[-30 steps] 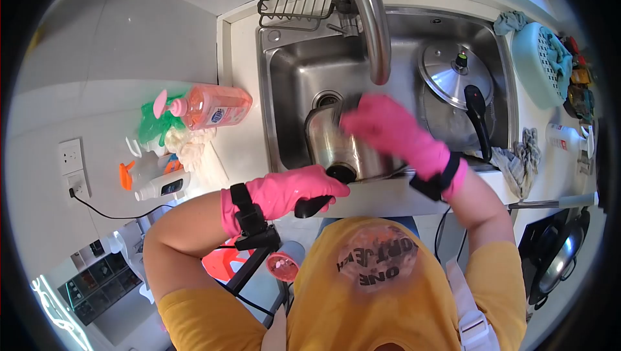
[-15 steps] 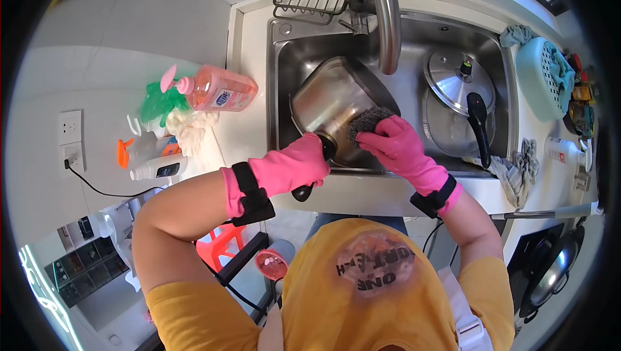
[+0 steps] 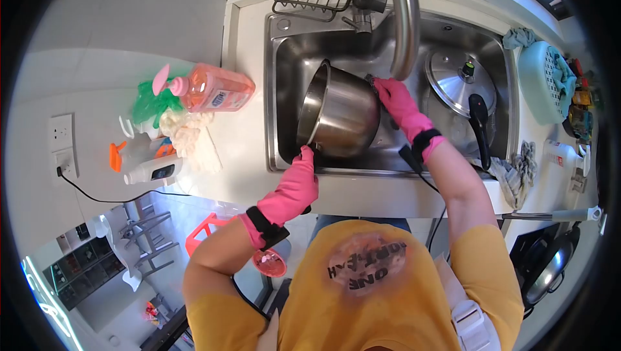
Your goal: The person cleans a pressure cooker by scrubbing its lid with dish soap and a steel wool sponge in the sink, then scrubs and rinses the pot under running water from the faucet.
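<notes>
A stainless steel pot (image 3: pixel 350 115) lies tilted on its side in the left part of the sink (image 3: pixel 275 92), its mouth facing left. Wearing a pink rubber glove, my left hand (image 3: pixel 297 181) is closed at the pot's handle near the front edge; the glove hides most of that handle. My right hand (image 3: pixel 398 100), gloved too, is at the pot's base end. Its fingers are closed on a dark grey scrubber (image 3: pixel 371 80), mostly hidden, beside the base.
A steel lid (image 3: pixel 446 76) with a black handle (image 3: pixel 478 124) lies in the sink's right side. The faucet (image 3: pixel 406 27) arches over the middle. Left stand a pink soap bottle (image 3: pixel 223 89) and a white bottle (image 3: pixel 155 170). Right are a rag (image 3: pixel 515 173) and a turquoise basket (image 3: pixel 537 86).
The pot has turned so its mouth faces left and its base right. My right hand has moved up with the scrubber, from the pot's side to its base end. My left hand has shifted slightly left.
</notes>
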Available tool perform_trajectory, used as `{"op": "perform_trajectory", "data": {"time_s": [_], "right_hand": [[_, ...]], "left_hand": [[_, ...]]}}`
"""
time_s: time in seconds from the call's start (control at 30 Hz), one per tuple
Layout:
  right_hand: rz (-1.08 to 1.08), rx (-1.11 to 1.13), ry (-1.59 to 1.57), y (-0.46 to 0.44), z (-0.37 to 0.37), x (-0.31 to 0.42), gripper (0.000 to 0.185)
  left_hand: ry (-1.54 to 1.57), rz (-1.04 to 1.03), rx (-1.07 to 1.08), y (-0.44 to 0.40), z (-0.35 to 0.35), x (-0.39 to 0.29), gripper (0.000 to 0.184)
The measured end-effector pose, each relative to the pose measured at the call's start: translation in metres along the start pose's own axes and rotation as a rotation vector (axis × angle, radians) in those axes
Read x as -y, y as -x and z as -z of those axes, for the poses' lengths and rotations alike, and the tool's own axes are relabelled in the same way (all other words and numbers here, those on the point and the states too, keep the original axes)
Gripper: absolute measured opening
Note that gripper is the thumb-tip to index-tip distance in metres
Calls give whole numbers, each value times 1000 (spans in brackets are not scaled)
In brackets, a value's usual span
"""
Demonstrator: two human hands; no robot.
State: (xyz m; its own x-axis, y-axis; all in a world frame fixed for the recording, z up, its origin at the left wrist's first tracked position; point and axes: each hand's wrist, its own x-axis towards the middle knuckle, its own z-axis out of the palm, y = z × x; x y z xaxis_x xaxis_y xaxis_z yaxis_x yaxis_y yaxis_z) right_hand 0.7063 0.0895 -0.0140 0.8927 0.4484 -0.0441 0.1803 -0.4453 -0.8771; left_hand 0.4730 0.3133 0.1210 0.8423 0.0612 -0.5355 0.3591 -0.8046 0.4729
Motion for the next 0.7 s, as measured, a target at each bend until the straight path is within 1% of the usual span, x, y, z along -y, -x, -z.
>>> {"op": "perform_trajectory", "data": {"time_s": [0.03, 0.07, 0.1, 0.17, 0.2, 0.27, 0.33, 0.37, 0.4, 0.43, 0.5, 0.53, 0.6, 0.63, 0.67, 0.7], "right_hand": [[47, -88, -88, 7, -10, 15, 17], [89, -168, -174, 33, -25, 48, 17], [120, -241, -258, 60, -37, 76, 17], [485, 225, 130, 83, -46, 101, 16], [462, 194, 188, 81, -47, 105, 16], [448, 120, 309, 46, -44, 103, 17], [288, -26, -11, -6, -29, 100, 19], [317, -90, 46, -38, -30, 81, 21], [343, -156, 104, -55, -28, 80, 23], [367, -121, 159, -54, -28, 80, 22], [431, -45, 264, -51, -33, 93, 21], [539, -108, 291, -29, -46, 103, 21], [781, 90, 381, 17, -64, 124, 20], [780, 151, 359, 15, -65, 126, 19], [783, 212, 339, 9, -66, 126, 19], [795, 277, 316, -2, -67, 125, 19]], "left_hand": [[-32, 28, 9, 1, 6, 6, 72], [-30, -53, -107, 6, -12, 30, 73], [38, -28, -122, 10, -19, 37, 74], [177, 7, -155, 6, -30, 41, 76], [138, -10, -165, 5, -24, 30, 76], [117, 50, -108, -18, -13, 27, 77], [124, 138, 9, -23, 0, 12, 76], [150, 131, -13, -25, -3, 15, 77], [174, 125, -33, -26, -7, 20, 77], [199, 118, -58, -27, -10, 23, 77], [356, 127, -135, -26, -17, 30, 79], [432, 132, -171, -25, -18, 32, 80], [439, 250, -142, -25, -11, 20, 83], [442, 307, -123, -25, -8, 16, 85], [274, 293, -58, -29, -13, 23, 88], [295, 310, -38, -34, -7, 18, 88]]}}
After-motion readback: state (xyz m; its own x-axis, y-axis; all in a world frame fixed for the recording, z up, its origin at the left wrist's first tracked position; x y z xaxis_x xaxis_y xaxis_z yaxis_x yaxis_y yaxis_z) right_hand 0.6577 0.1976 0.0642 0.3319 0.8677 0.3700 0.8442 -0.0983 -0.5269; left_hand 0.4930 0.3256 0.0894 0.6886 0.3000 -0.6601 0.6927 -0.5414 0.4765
